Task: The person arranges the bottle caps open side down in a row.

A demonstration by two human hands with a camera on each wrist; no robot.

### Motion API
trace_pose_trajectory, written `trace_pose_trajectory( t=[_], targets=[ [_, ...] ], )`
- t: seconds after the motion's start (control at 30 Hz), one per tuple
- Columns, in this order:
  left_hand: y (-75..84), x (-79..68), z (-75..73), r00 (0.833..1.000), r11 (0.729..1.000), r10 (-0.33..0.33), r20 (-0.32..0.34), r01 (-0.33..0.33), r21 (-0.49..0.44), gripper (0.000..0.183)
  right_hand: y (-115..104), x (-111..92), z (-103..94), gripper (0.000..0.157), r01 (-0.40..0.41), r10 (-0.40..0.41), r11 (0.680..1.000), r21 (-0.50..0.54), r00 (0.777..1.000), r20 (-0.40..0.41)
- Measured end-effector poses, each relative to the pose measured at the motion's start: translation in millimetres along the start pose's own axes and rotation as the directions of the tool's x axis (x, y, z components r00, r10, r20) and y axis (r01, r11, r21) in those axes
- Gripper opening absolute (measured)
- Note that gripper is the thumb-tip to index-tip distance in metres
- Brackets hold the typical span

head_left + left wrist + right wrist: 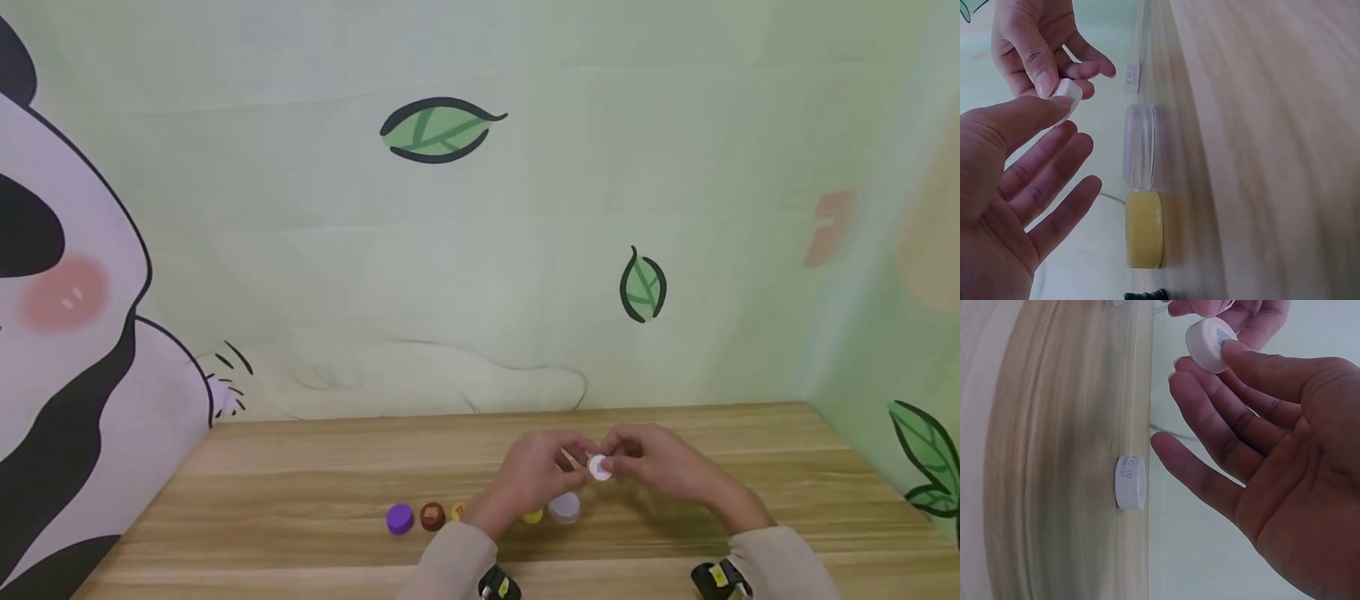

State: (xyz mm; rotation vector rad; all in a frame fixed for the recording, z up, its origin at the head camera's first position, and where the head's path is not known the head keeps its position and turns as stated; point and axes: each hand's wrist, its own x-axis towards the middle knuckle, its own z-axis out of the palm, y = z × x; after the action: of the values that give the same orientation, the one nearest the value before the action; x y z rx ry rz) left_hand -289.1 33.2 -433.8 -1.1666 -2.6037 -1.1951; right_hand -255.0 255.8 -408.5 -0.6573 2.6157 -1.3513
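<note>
Above the table, both hands pinch one small white bottle cap [599, 467] between thumbs and fingers. My left hand [536, 475] has it from the left, its other fingers spread loosely in the left wrist view. From the right, my right hand [660, 467] lays its thumb on the cap's face, which carries a grey mark. On the table below stands a second white cap [1130, 483] with printed characters on its side; the hands hide it in the head view. A translucent cap [565, 507] and a yellow cap [1145, 230] sit nearest the left hand.
Farther left along the same row are a purple cap [400, 519], a brown cap [432, 516] and an orange-yellow cap [457, 511], partly behind the left forearm. The wooden table [300, 467] ends at a printed cloth wall [337, 250] behind.
</note>
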Motion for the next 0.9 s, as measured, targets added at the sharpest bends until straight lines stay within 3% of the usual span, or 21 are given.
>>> trace_pose_trajectory(
  t=[0.17, 0.6, 0.9],
  targets=[
    [0.7, -0.4, 1.0, 1.0, 1.0, 0.009, 0.004, -0.009, 0.006, 0.027, 1.4, 0.2, -0.6, 0.014, 0.004, -0.005, 0.999, 0.033, 1.0, 0.027],
    [3.7, -3.1, -0.9, 0.995, 0.995, -0.096, 0.029, 0.095, 0.031, 0.019, 0.6, -0.2, -0.5, 0.017, 0.019, -0.019, 1.0, 0.012, 0.998, 0.067],
    [0.9, -2.7, -0.9, 0.991, 0.993, -0.114, 0.063, 0.111, 0.05, 0.016, 1.1, 0.9, 2.9, 0.019, 0.0, 0.001, 1.0, -0.002, 0.997, 0.082]
  ],
)
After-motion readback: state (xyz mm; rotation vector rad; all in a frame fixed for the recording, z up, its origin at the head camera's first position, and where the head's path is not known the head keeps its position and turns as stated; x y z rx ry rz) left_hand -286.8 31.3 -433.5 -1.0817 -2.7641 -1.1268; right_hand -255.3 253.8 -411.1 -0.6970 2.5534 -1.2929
